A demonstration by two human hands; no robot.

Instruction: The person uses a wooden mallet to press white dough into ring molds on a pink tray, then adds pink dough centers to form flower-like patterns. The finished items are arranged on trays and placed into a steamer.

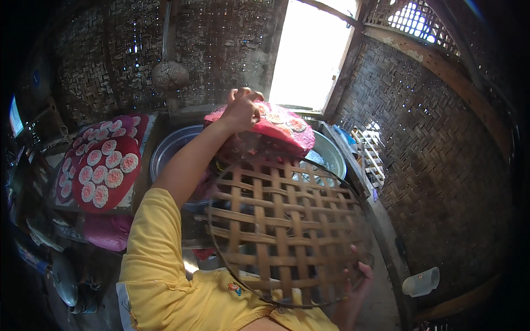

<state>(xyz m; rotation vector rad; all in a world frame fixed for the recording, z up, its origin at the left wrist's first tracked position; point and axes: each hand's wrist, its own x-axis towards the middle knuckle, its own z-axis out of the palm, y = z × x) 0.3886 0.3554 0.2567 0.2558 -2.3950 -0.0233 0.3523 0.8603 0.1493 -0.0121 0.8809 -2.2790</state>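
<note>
My left hand (240, 112) reaches forward with its fingers curled onto the edge of a red cloth (270, 132). Round pink-and-white pieces (274, 117) lie on that cloth, which seems draped over something bulky above the basins. Close to my body, a round open-weave bamboo tray (281, 220) is tilted up, its slats facing me. My right hand (359, 280) grips the tray's lower right rim, fingers wrapped round it and partly blurred. Exactly what the left fingertips pinch is hidden behind the hand.
Two wide metal basins (175, 142) (329, 144) sit under the window (312, 55). At left, more red cloths (124, 174) with similar round pieces cover a table, a pink bundle (107, 230) below. A woven wall (441, 138) and a pale plastic jug (421, 282) stand at right.
</note>
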